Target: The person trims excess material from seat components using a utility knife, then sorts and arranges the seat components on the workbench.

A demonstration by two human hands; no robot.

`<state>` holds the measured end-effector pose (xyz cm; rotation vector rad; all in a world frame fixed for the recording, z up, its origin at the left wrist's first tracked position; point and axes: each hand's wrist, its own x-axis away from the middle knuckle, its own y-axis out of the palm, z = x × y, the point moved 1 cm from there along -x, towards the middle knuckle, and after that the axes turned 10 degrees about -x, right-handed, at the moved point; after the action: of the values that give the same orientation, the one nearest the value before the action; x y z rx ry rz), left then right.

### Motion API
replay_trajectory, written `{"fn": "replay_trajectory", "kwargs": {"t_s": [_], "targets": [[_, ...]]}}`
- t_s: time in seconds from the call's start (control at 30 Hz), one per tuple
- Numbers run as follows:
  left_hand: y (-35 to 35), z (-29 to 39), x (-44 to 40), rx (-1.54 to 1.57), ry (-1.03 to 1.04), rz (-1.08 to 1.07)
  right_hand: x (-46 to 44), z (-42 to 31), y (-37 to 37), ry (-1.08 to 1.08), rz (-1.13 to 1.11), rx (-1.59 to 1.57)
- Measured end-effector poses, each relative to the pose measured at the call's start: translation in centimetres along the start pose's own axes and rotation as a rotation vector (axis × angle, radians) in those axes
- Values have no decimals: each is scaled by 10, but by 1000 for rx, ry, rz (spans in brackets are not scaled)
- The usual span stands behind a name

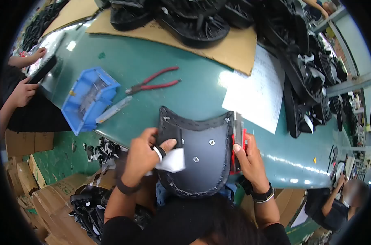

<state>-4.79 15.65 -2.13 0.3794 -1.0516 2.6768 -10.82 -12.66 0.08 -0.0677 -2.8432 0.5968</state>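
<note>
A black upholstered panel [201, 177] with a rounded near end rests across my lap against the table edge, its underside up. Staples line its rim, and metal inserts show in the board. At the panel's left side, my left hand [141, 155] is closed on a black fabric flap [170, 136], thumb on top. A white piece [173, 161] hangs below that thumb. My right hand [251, 157] grips a red and silver staple gun [237, 143] along the panel's right edge. The tool's lower part is partly hidden by my fingers.
Red-handled pliers [155, 81], a blue bin [85, 100] and a cutter-like tool [114, 109] lie on the green table [201, 71]. Papers [259, 96] and cardboard with black padded parts [189, 30] are beyond. Co-workers' hands [24, 92] show left; another person sits right.
</note>
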Motion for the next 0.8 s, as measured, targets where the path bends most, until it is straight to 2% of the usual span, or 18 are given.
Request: {"fn": "replay_trajectory", "kwargs": {"t_s": [0.03,0.1,0.13,0.17,0.23,0.3,0.33,0.37,0.4,0.43,0.47,0.5,0.57,0.6,0.63,0.7,0.73,0.8], "targets": [[5,1,-3,249,-57,-59,-12,-5,-1,-33,-7,-1],[-17,13,-8,712,-223,-270,-34,-20,0,-315,13,73],[-15,18,-17,1013,-136,-102,-48,-40,-5,-116,-35,-136],[-26,23,-23,1253,-154,-40,-69,-49,-9,-33,-32,-359],[-51,28,-44,1480,-3,215,-117,-63,-17,-233,125,-239],[-57,33,-35,1194,257,613,-166,-68,-25,-302,118,-330],[-57,47,-41,1098,446,685,-189,-73,-27,-315,124,-298],[-69,28,-44,1286,429,137,-214,-81,-24,-422,117,-361],[-64,36,-38,967,412,42,-236,-91,-22,-522,108,-422],[-35,-5,-15,514,490,130,-257,-103,-23,-506,59,-444],[-53,17,-23,116,968,-307,-276,-116,-24,-507,44,-428],[-44,42,-7,-6,881,-488,-295,-127,-20,-496,27,-443],[-34,29,13,-73,803,-797,-332,-132,-17,-494,-38,-380],[-24,8,18,-149,781,-808,-336,-134,-19,-495,-36,-381],[-22,-1,26,-276,635,-853,-336,-137,-21,-469,-19,-274],[-8,-51,47,-525,692,-751,-321,-141,-21,-437,-2,-174],[-16,-52,54,-524,690,-755,-293,-142,-20,-395,-60,-323],[-32,-48,70,-702,452,-603,-235,-129,-19,-259,-115,-529]]}}
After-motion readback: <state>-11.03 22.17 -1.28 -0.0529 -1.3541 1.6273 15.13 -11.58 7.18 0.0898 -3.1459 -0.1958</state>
